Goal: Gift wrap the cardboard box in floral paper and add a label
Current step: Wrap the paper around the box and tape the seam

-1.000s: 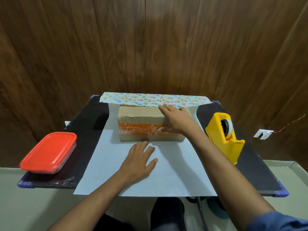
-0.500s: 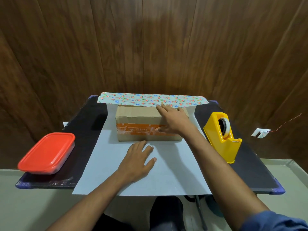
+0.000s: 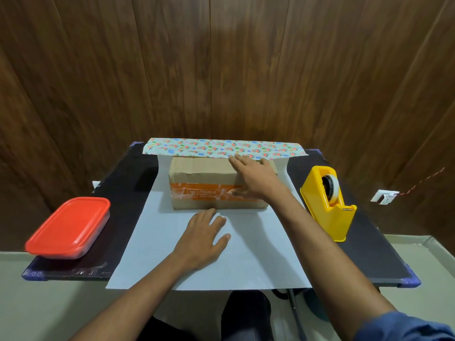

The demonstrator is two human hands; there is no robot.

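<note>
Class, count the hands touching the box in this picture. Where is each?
1. The right hand rests on the box, fingertips at the floral paper. The left hand lies flat on the paper before it.

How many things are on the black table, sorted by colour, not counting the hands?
Red: 1, the lidded container
Yellow: 1, the tape dispenser
Brown: 1, the cardboard box
White with a floral side: 1, the wrapping paper
Total: 4 things on the table
</note>
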